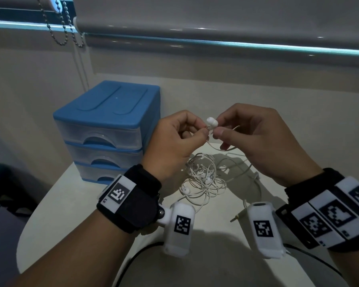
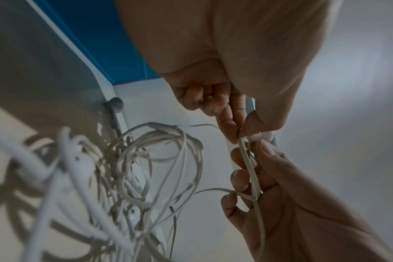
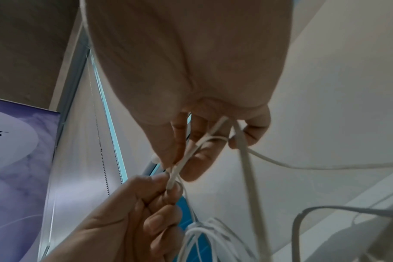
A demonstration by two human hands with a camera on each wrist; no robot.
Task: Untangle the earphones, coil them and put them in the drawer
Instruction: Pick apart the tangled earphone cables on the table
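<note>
Earphones [image 1: 203,177] look light, thin and floppy, so both hands, left [image 1: 174,141] and right [image 1: 257,137], pinch one hard bud [image 1: 211,122], the safest spot, above the tabletop [image 1: 216,262].

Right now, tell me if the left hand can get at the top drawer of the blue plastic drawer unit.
Probably not: the left hand is pinching the white earphone cable, though the top drawer sits unobstructed beside it.

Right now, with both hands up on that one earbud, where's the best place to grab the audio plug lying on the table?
Probably the audio plug by its straight barrel, pinched from above with the right hand, which is nearer. It lies flat, clear of the tangled earphones.
</note>
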